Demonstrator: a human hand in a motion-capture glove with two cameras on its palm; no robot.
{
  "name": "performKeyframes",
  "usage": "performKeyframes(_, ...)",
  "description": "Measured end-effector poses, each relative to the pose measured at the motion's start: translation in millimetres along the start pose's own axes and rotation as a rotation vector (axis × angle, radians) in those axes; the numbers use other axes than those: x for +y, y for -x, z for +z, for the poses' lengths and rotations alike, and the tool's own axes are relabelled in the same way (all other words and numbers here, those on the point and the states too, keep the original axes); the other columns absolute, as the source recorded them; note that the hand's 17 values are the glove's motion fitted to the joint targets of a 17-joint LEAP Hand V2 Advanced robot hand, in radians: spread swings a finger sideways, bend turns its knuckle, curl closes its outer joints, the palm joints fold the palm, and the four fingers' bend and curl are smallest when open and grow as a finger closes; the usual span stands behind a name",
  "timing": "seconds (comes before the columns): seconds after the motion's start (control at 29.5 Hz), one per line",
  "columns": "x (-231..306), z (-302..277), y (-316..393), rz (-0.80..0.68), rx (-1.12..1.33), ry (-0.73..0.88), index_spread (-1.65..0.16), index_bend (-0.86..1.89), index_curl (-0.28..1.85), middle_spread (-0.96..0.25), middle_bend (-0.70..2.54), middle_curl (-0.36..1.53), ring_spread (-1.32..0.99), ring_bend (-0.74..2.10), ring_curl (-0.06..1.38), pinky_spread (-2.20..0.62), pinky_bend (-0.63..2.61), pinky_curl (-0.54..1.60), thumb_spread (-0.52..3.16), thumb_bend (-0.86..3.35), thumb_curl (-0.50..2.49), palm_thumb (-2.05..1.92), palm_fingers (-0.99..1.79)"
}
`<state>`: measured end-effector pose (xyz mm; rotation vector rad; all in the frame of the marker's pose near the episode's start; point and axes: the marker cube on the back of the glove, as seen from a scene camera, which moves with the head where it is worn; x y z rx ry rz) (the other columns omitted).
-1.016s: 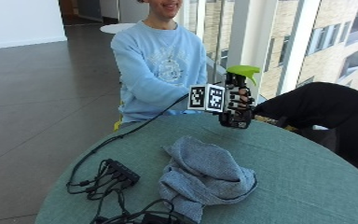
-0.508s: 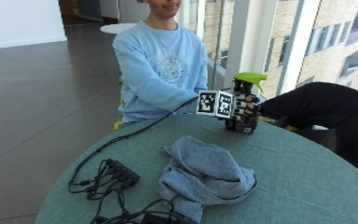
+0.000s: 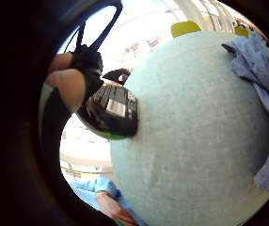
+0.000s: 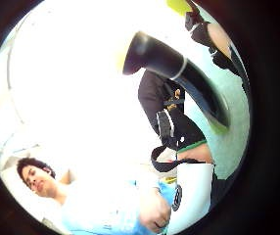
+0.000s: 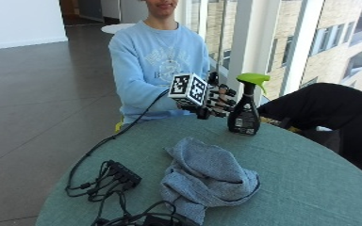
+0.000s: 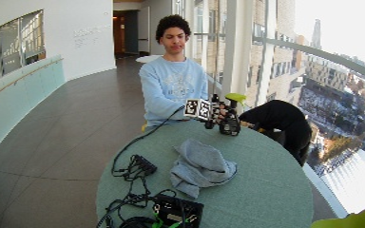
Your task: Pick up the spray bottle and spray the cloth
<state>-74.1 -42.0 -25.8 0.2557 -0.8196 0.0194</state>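
Spray bottle (image 5: 244, 109) is standing upright on the table (image 5: 306, 179); I am keeping my gloved right hand (image 5: 215, 101) beside it, fingers relaxed, holding nothing, the cloth (image 5: 207, 175) waiting nearby.

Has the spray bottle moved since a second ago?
Yes. The spray bottle was held up above the table; now it stands on the tabletop, lower and nearer the white window post, beside the gloved right hand, whose fingers look open.

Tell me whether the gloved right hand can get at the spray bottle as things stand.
Probably yes. The gloved right hand sits right beside the spray bottle, which stands upright on the table, with nothing between them; the cloth lies apart.
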Motion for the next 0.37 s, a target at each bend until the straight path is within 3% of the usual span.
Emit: performKeyframes(0.37,94.5,-39.8,-19.5,-0.071,0.504,0.066,-0.33,0.13,0.27,-0.10,0.31,0.44,-0.07,0.33,0.35,0.13,0.25,0.37,1.06,-0.02,0.46,0.81,0.79)
